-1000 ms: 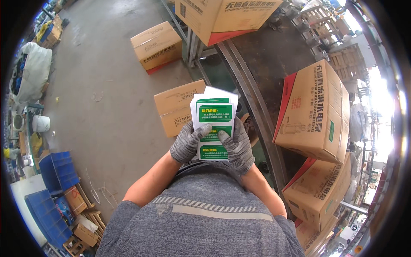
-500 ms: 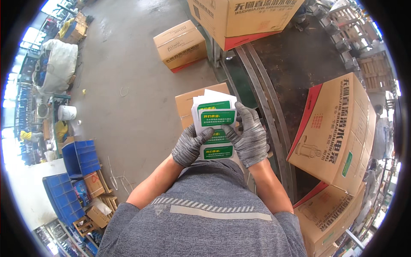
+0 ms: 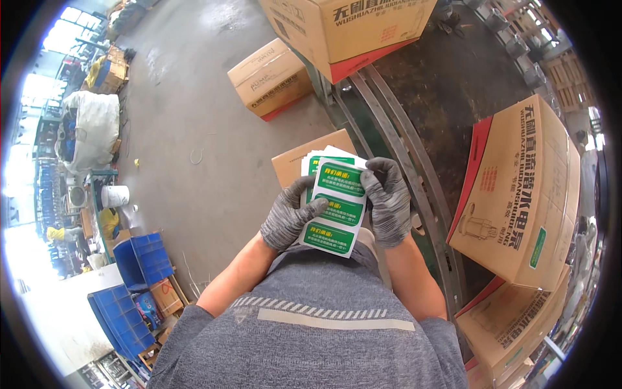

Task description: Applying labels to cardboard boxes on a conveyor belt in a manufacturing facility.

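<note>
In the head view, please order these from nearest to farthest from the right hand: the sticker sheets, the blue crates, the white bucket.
From the right hand:
1. Sticker sheets, held in it.
2. Blue crates, lower left on the floor.
3. White bucket, far left.

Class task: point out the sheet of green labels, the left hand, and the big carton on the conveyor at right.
Sheet of green labels (image 3: 338, 209), head view, middle label.
Left hand (image 3: 288, 220), head view, glove back.
Big carton (image 3: 525, 194), head view, top face.

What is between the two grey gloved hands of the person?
In the head view, a stack of white sheets with green labels lies between the left gloved hand and the right gloved hand; both hands grip its edges.
</note>
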Demonstrator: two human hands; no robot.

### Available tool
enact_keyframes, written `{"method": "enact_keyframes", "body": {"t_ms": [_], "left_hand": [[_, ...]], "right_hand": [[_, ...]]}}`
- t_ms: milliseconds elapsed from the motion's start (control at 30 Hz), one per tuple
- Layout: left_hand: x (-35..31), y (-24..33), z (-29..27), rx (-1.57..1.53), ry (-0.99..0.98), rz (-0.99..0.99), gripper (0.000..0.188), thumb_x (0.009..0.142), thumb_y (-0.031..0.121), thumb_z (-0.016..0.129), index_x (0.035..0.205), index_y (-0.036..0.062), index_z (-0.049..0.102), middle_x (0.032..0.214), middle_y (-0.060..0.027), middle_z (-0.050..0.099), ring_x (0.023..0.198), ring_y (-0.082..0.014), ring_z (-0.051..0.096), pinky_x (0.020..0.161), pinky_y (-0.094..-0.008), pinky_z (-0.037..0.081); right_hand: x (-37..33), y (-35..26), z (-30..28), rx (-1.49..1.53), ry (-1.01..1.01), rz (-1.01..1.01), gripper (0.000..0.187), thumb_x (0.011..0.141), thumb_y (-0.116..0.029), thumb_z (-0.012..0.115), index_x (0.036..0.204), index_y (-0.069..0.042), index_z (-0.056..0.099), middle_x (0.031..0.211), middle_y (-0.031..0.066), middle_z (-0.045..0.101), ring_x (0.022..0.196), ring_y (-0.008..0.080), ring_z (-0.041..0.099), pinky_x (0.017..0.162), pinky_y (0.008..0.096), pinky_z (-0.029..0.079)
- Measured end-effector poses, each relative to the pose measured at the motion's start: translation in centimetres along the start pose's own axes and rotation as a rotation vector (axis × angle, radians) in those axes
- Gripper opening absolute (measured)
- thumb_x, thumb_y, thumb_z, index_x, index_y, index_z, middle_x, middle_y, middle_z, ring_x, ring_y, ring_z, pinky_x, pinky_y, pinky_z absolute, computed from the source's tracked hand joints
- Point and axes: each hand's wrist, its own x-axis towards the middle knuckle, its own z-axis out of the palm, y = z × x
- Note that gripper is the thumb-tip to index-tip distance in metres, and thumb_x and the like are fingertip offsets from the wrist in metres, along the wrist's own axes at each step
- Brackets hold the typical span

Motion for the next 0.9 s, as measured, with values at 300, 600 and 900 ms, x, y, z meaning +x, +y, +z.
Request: {"method": "enact_keyframes", "body": {"t_ms": [300,600,900], "left_hand": [[1.7,2.6,-6.8,0.153,-0.07,-0.179,0.026,0.096,0.016,0.073,0.116,-0.0005,0.069,0.101,-0.0055,0.073,0.092,-0.0107,0.066,0.083,-0.0281,0.055],[2.0,6.9,-14.9,0.552,-0.338,-0.007,0.031,0.09,0.008,0.071,0.12,0.0039,0.066,0.104,-0.0127,0.071,0.1,-0.0202,0.07,0.087,-0.0351,0.056],[2.3,6.9,-21.4,0.648,-0.455,0.031,0.031,0.087,0.012,0.073,0.116,0.0026,0.066,0.102,-0.0219,0.068,0.094,-0.0388,0.069,0.083,-0.0427,0.056]], "right_hand": [[1.6,-1.8,8.3,-1.194,0.074,-0.712,0.026,0.083,-0.024,0.08,0.104,-0.009,0.074,0.105,0.0145,0.064,0.099,0.0348,0.059,0.088,0.0475,0.049],[1.7,0.5,17.4,-1.442,-0.324,-0.41,0.033,0.09,-0.031,0.071,0.113,-0.008,0.071,0.1,0.0142,0.064,0.096,0.0341,0.065,0.081,0.0461,0.056],[1.5,3.4,22.0,-1.278,-0.314,-0.276,0.023,0.094,-0.026,0.068,0.108,-0.008,0.073,0.103,0.0161,0.068,0.089,0.0353,0.069,0.079,0.0452,0.057]]}}
